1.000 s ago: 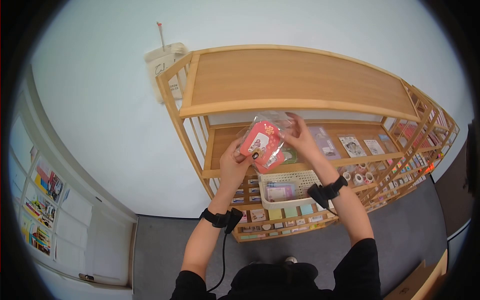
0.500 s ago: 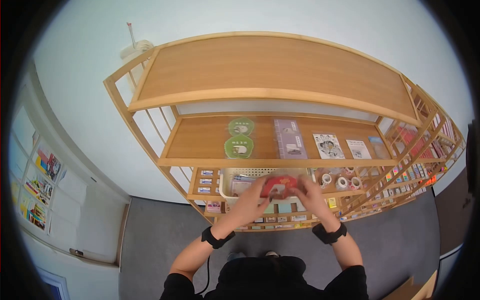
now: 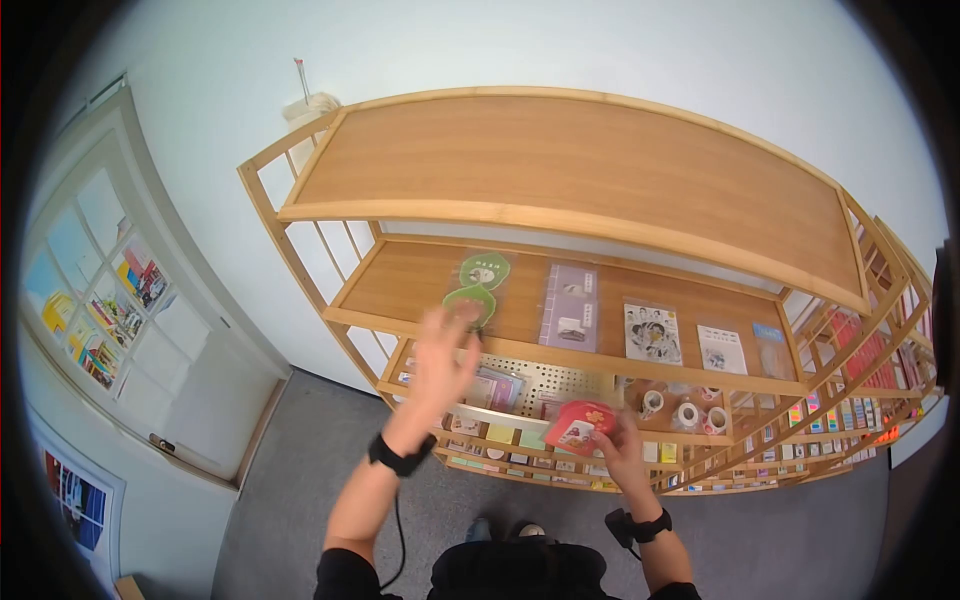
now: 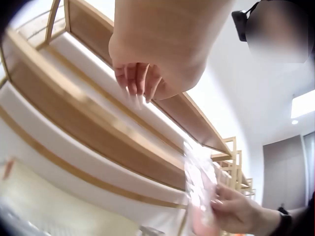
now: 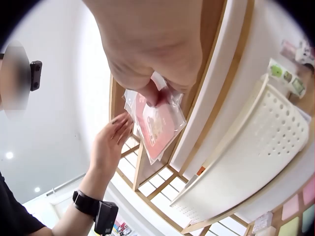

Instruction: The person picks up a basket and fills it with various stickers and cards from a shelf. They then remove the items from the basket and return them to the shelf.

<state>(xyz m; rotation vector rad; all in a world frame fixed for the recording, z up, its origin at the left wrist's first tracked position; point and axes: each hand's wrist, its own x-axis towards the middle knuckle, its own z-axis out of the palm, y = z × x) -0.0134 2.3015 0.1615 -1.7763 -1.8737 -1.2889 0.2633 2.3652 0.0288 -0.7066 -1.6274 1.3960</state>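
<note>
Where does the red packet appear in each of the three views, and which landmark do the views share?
Head: the red packet is low and right of centre, held by the right hand in front of the white basket.
Left wrist: it is at the bottom right, blurred, its pink lower edge in the same hand.
Right wrist: it is at the centre, pinched under the fingers.
Shared landmark: the wooden shelf.

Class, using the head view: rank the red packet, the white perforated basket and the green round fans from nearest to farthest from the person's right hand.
1. Red packet: gripped in the right hand, just above it.
2. White perforated basket: on the shelf directly behind the packet.
3. Green round fans: one shelf higher, up and to the left, near the left hand.
</note>
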